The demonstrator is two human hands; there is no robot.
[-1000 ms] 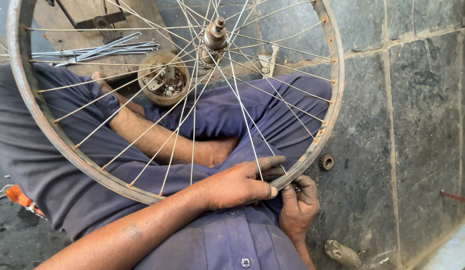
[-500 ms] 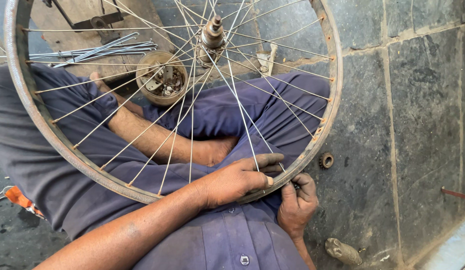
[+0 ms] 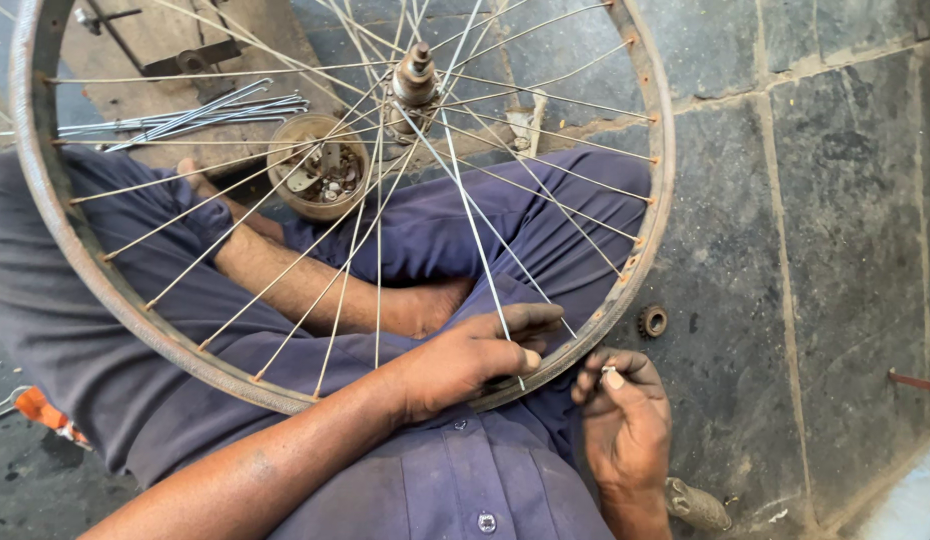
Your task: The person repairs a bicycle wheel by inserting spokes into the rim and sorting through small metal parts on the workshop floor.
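Orange-handled tool (image 3: 45,412) on the floor at far left, beside the knee. Rusty wheel rim (image 3: 75,270) rests across the lap of a person sitting cross-legged in blue clothes. Loose spokes (image 3: 185,112) and a round tin of small parts (image 3: 320,165) lie on the floor beyond the legs; hub (image 3: 415,75) sits up top. Left hand (image 3: 470,355), grip clenched, fingers pinching a spoke (image 3: 475,235) at the rim's near edge. Right hand (image 3: 625,415) just outside the rim, fingertips pinching a small metal piece, too small to identify. Small cog (image 3: 652,322) on the stone floor (image 3: 835,250) just beside the rim.
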